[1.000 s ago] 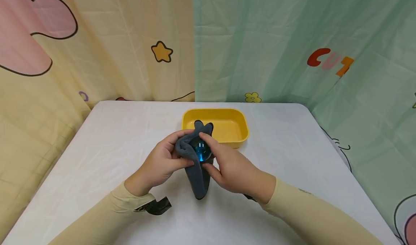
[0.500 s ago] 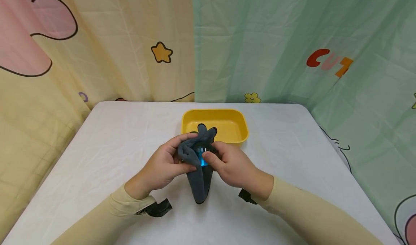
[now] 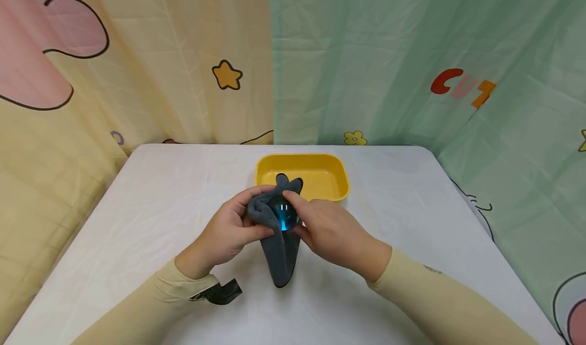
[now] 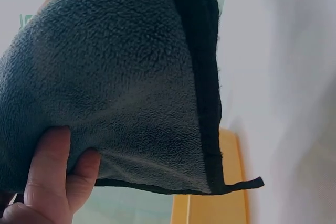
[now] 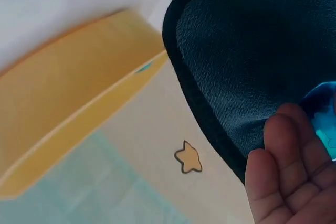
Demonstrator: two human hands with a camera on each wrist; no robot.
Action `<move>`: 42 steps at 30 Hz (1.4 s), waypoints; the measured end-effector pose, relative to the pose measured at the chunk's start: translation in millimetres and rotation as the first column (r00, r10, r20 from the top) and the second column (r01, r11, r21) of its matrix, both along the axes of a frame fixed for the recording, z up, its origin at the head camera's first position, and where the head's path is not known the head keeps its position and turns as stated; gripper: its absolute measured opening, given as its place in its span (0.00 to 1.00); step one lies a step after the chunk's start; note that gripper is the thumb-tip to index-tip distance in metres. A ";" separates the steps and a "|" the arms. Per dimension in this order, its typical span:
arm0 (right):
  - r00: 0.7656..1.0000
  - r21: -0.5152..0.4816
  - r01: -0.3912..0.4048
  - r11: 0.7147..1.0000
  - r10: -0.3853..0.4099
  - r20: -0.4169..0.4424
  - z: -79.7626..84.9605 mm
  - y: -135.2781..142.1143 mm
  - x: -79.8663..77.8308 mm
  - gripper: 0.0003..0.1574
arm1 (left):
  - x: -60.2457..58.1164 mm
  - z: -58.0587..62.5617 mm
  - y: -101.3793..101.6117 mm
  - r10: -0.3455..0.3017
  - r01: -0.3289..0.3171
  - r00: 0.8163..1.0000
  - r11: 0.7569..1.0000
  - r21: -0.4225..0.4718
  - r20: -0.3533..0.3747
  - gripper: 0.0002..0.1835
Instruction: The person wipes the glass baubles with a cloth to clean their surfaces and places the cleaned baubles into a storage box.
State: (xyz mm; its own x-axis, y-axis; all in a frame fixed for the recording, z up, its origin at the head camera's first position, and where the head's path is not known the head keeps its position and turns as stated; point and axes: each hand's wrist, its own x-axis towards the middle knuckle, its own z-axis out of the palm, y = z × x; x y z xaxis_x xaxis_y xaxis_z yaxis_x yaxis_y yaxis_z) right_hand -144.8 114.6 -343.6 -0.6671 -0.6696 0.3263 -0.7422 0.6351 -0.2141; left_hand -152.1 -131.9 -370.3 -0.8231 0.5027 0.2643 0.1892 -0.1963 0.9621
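A shiny, clear blue ball [image 3: 286,214] sits in a folded dark grey cloth [image 3: 280,263] above the table. My left hand [image 3: 224,233] grips the cloth's bunched left side, thumb in front. On the ball's right side, my right hand [image 3: 336,233] holds it between the upper finger and thumb. Fuzzy, black-edged cloth [image 4: 121,77] fills much of the left wrist view, with left fingers [image 4: 48,169] pressing its lower part. Only an edge of the ball [image 5: 324,116] shows beside my right fingers [image 5: 283,156] in the right wrist view.
Just beyond the hands stands a yellow rectangular basin [image 3: 327,182], partly covered by the cloth's upper corners. A white-covered table [image 3: 174,182] extends around it. Printed curtains [image 3: 366,55] hang behind and beside the table.
Half a second ago my right thumb lay across the ball's front. Now it is lower at the ball's right side, with a finger on top. My left hand keeps its grip on the cloth.
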 end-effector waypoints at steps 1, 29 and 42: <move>0.999 -0.020 0.006 1.000 -0.005 0.053 -0.1 0.2 -0.6 0.44 | 0.4 -0.1 0.4 0.002 -0.002 1.000 1.000 -0.006 0.002 0.41; 0.844 -0.279 0.169 0.946 0.008 0.537 -3.7 -3.3 -2.9 0.26 | -0.1 0.1 4.9 0.016 -0.016 1.000 0.999 -0.045 0.008 0.42; 0.998 0.022 0.037 0.999 -0.038 0.040 -0.6 -6.2 0.0 0.41 | -3.2 -2.5 0.6 0.039 -0.040 0.998 0.999 0.007 0.040 0.39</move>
